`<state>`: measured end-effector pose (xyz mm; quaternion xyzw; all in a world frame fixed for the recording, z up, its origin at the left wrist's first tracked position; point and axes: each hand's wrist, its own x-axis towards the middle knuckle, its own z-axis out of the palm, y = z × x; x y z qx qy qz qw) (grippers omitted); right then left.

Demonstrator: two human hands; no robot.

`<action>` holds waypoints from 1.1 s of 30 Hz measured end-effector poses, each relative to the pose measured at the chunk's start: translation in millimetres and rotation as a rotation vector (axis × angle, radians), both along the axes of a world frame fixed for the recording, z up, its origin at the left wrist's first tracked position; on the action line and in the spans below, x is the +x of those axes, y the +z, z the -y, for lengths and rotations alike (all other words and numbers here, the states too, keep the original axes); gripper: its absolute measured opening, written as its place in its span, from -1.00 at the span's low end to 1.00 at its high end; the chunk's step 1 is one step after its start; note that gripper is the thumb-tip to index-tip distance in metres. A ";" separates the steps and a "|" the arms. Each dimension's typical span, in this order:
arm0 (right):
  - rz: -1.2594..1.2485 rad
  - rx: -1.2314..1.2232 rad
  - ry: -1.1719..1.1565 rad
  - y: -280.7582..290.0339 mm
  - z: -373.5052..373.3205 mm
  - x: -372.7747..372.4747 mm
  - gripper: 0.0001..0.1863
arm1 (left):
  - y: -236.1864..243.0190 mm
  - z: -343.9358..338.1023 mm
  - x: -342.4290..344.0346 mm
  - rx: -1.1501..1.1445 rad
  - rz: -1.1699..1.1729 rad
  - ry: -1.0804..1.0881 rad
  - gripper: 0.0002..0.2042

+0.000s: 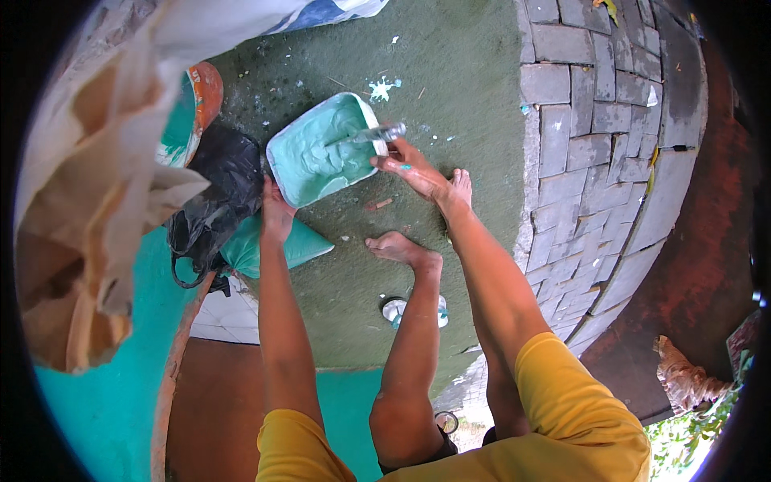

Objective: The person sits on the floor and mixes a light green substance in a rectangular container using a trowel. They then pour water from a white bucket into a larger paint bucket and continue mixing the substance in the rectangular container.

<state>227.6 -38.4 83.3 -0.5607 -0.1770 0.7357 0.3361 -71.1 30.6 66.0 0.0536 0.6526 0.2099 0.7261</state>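
Note:
A rectangular white-rimmed tub tilts in front of me, with thick mint-green paste spread inside. At its lower left edge my left hand is closed on the tub, its fingers partly hidden beneath. A short greyish tool, smeared and blurred, crosses the tub's right rim with one end in the paste. My right hand is closed at that rim, fingers bent around the tool; its exact grip is partly hidden. A green smear marks this hand.
An orange bucket with green inside stands at left, beside a black plastic bag and a green bag. Torn pale sacking hangs at far left. Splattered paint lies on the ground; paving bricks run along the right. My bare feet are close by.

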 end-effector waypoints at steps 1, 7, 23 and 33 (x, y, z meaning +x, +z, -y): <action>-0.023 0.003 0.008 -5.3 -3.1 1.4 0.08 | 4.5 -2.6 7.6 -0.004 -0.007 0.036 -0.51; -0.029 0.082 0.015 -9.1 -2.8 5.7 0.04 | -20.4 12.7 -8.5 -0.040 -0.002 0.028 -0.61; -0.287 0.041 -0.005 264.7 23.6 59.7 0.03 | 159.7 116.4 32.5 0.245 0.077 0.055 -0.51; -0.099 0.322 0.230 450.2 9.4 84.0 0.03 | 341.4 125.9 54.8 0.202 0.180 0.209 -0.51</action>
